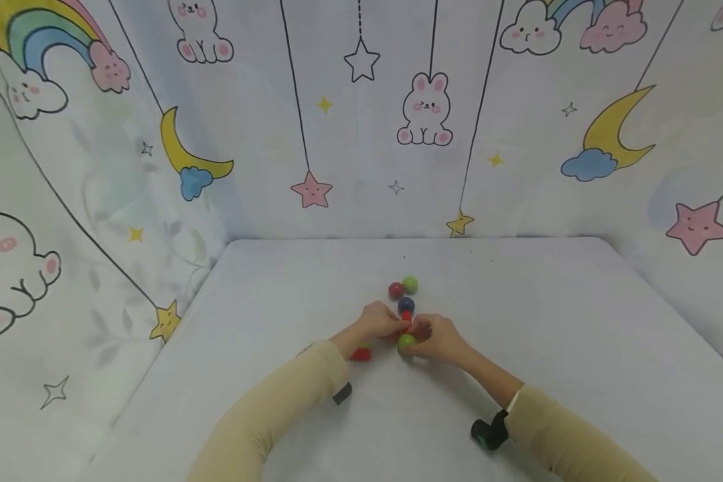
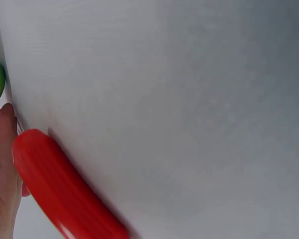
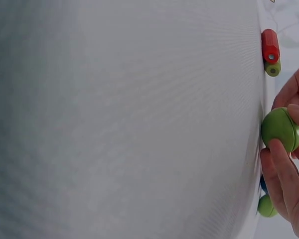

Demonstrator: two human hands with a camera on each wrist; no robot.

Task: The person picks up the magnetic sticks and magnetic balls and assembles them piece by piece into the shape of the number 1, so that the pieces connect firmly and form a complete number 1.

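In the head view, a red rod (image 1: 406, 315) lies in line between a blue ball (image 1: 406, 304) and a green ball (image 1: 406, 343). My left hand (image 1: 382, 322) pinches the rod from the left, its fingers covering part of it. From the other side, my right hand (image 1: 442, 339) grips the green ball between thumb and fingers. The right wrist view shows that green ball (image 3: 278, 129) up close, with a seam line round it. Whether rod and green ball are joined is hidden by the fingers. Red rod ends also show beside my left hand (image 2: 6, 169) in the left wrist view.
Behind the blue ball sit a red ball (image 1: 396, 290) and a second green ball (image 1: 410, 284). Left of the hands, partly under the left forearm, lie a red rod (image 1: 360, 355) and a green rod (image 3: 272, 68). A white cloth (image 1: 277, 281) covers the table.
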